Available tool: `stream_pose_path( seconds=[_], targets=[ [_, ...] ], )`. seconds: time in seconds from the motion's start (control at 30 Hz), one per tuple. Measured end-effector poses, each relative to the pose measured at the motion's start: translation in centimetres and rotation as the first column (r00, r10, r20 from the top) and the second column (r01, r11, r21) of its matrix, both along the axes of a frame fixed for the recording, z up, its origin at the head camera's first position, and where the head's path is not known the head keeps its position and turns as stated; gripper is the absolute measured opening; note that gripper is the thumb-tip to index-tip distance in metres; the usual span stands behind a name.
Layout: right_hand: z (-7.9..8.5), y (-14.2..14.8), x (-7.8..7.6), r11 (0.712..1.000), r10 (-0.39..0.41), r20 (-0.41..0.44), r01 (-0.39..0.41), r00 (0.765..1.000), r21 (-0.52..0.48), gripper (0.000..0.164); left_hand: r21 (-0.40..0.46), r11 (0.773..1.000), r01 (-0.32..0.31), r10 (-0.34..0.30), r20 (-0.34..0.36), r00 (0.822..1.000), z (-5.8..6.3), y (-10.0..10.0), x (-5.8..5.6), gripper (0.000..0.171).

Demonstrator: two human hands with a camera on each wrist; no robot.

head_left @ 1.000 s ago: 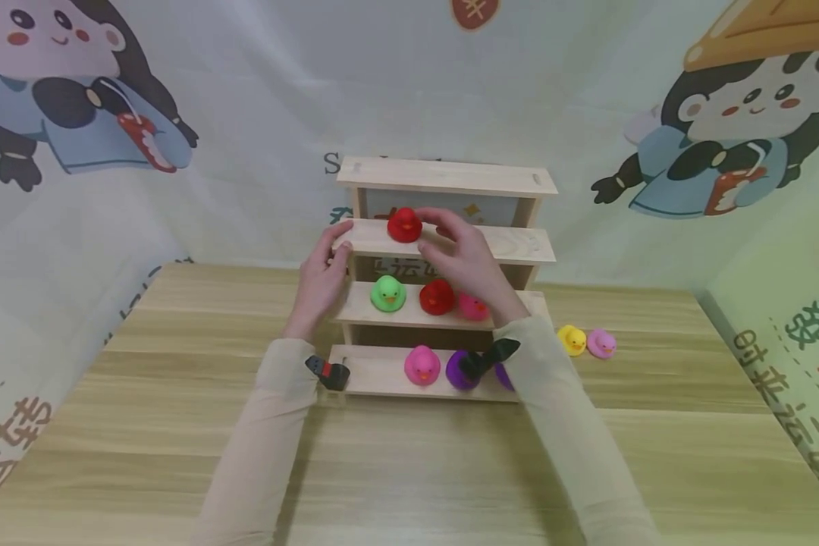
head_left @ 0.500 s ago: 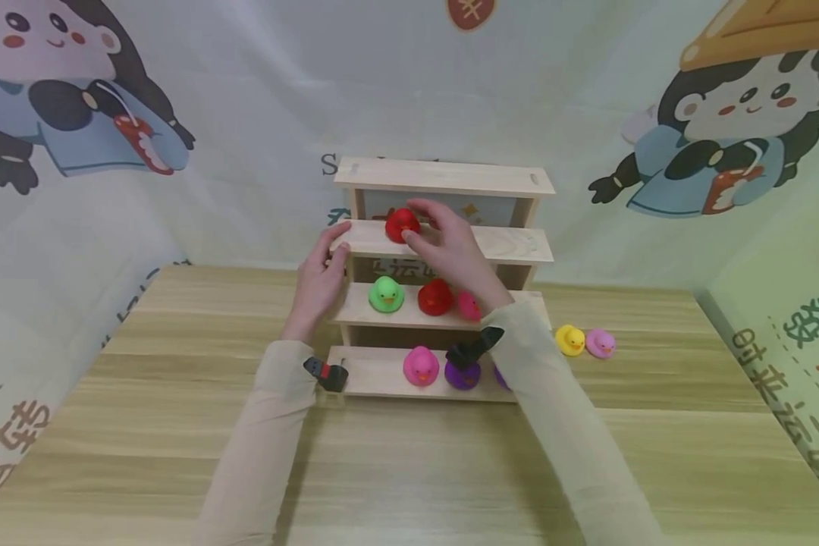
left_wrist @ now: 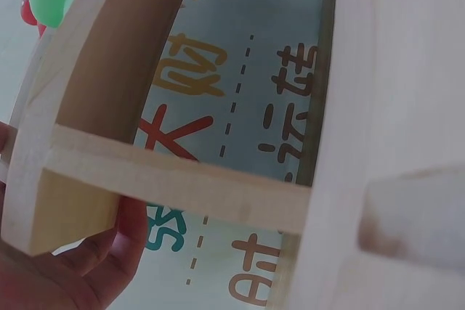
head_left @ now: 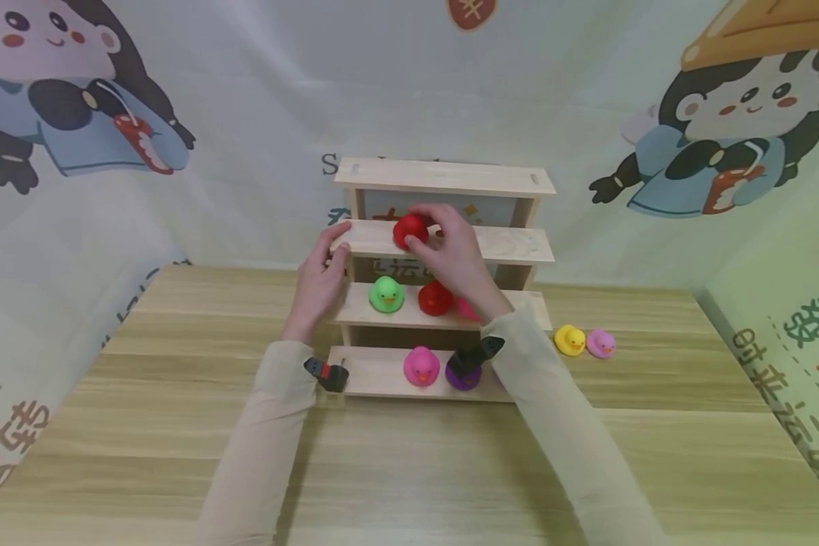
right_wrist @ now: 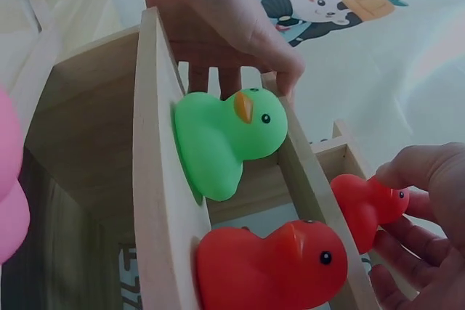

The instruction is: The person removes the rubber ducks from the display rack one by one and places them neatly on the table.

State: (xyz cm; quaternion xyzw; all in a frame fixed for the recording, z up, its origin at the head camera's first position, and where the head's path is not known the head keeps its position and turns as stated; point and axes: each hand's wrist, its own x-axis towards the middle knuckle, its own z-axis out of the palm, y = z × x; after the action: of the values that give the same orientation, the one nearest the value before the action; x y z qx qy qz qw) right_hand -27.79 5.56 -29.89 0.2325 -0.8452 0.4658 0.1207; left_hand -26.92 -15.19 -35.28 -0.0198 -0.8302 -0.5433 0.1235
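Note:
My right hand (head_left: 453, 250) pinches a red rubber duck (head_left: 409, 230) between thumb and fingers, at the second board from the top of a wooden tiered shelf (head_left: 444, 177). In the right wrist view, the fingers wrap this red duck (right_wrist: 370, 208) from the side. My left hand (head_left: 321, 284) grips the left end of the same board; in the left wrist view, part of the left hand (left_wrist: 94, 266) shows around the wood. One tier lower sit a green duck (head_left: 386, 294), another red duck (head_left: 436, 298) and a pink duck (head_left: 468, 309), partly hidden by my right arm.
The bottom tier bears a pink duck (head_left: 421, 367) and a purple duck (head_left: 463, 374), the latter partly covered by the wrist camera. Right of the shelf, a yellow duck (head_left: 569, 340) and a lilac duck (head_left: 600, 343) sit on the wooden table (head_left: 409, 470). A printed cloth (head_left: 396, 83) hangs behind.
My right hand has closed on the upper red duck, which has shifted slightly right and turned, its face no longer toward the head camera. My left hand keeps its place.

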Motion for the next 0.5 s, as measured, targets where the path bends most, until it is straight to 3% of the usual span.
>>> stream_pose_path(
  seconds=[0.5],
  targets=[
    [-0.2, 1.8, 2.2, 0.998, 0.011, -0.134, -0.019, 0.991, -0.059, 0.037, -0.014, 1.000, -0.006, 0.006, 0.006, 1.000, 0.1, 0.0, 0.0, 0.041]
  ],
)
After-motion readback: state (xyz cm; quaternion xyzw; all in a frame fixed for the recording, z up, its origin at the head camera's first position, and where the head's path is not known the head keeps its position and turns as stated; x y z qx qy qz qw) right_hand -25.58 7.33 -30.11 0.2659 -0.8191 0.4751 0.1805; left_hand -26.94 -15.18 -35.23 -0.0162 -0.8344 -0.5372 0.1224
